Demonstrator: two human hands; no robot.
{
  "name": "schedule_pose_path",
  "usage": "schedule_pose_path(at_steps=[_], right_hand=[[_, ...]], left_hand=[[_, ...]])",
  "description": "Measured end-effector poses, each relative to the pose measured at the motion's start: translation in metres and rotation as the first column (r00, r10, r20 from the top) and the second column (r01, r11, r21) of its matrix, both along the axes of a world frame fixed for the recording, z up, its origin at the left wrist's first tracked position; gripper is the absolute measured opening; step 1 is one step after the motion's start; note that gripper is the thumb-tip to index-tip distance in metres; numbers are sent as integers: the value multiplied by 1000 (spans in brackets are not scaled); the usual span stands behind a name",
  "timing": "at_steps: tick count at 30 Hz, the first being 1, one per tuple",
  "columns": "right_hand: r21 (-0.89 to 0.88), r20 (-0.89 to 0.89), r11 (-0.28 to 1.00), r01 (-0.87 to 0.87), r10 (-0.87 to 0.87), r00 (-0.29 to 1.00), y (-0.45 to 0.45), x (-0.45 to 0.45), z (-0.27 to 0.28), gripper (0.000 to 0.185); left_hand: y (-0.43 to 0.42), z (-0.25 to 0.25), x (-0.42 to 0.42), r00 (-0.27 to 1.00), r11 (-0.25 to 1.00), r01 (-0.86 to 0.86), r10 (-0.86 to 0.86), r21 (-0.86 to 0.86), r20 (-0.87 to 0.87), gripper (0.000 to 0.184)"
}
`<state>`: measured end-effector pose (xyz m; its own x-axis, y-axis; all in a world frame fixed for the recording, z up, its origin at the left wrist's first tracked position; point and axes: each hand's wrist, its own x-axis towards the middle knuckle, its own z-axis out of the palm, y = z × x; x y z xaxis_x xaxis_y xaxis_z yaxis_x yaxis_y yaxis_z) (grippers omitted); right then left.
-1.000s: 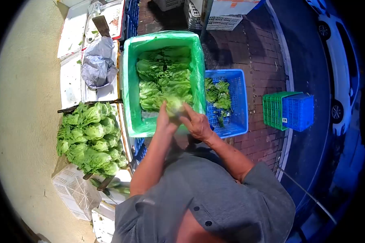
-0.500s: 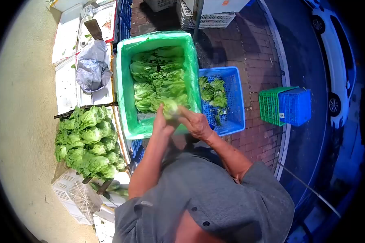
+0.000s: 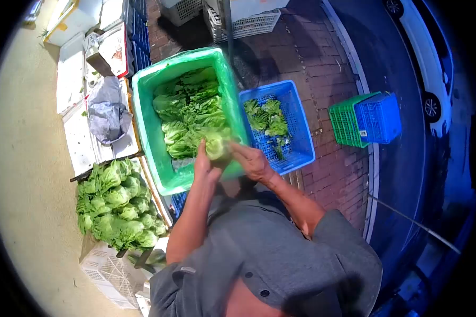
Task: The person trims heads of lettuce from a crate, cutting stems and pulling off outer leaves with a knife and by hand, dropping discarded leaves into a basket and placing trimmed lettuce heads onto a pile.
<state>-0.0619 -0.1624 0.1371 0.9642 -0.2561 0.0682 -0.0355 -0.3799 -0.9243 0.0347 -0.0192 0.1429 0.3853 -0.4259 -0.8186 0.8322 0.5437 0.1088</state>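
Observation:
Over the near side of a green-lined crate (image 3: 142, 113), I hold a head of lettuce (image 3: 217, 146) between both hands. My left hand (image 3: 203, 170) grips its left side, thumb toward me. On the other side, my right hand (image 3: 255, 162) has its fingers closed against the lettuce, their tips blurred by motion. Inside the crate lie several more lettuce heads (image 3: 188, 105), with part of the liner floor bare near me. To the right, a blue basket (image 3: 307, 140) contains loose green leaves (image 3: 269, 116).
A pile of lettuce (image 3: 121, 203) sits at left, above a white plastic crate (image 3: 108, 269). Foam boxes (image 3: 71, 79) and a crumpled grey plastic bag (image 3: 106, 113) are along the wall. Green (image 3: 349, 121) and blue (image 3: 378, 119) baskets stand by the curb; a white car (image 3: 426, 53) is beyond.
The camera view has turned slightly, shifting the surroundings. My hands still hold the lettuce over the crate, its head now showing a little more openly between them.

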Motion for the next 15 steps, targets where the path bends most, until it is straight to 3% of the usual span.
schedule_pose_path(at_steps=[2, 3, 5, 7, 8, 11, 15], right_hand=[[369, -56, 906, 207, -201, 978, -6, -10, -9, 35], [631, -178, 702, 332, -286, 942, -17, -17, -8, 31], [793, -362, 395, 464, -306, 880, -28, -25, -9, 26], [761, -455, 369, 533, -281, 845, -34, -26, -5, 21], [724, -434, 471, 504, -257, 863, -35, -27, -1, 20], [527, -361, 749, 402, -231, 903, -21, -20, 30, 19], [299, -319, 877, 377, -280, 905, -25, -7, 35, 17]], left_hand=[[-5, -3, 0, 995, 987, 7, 10, -163, 104, 58], [-9, -3, 1, 985, 973, 11, 28, -228, 168, 60], [-12, 0, 1, 966, 945, 38, 49, -326, 255, 70], [-13, -2, 5, 973, 888, 23, 85, -459, 213, 74], [-18, -4, 9, 976, 850, 10, 107, -526, 191, 76], [-29, -26, 14, 958, 890, 59, 78, -453, 277, 84], [-44, -52, 9, 962, 941, 35, 59, -336, 265, 87]])
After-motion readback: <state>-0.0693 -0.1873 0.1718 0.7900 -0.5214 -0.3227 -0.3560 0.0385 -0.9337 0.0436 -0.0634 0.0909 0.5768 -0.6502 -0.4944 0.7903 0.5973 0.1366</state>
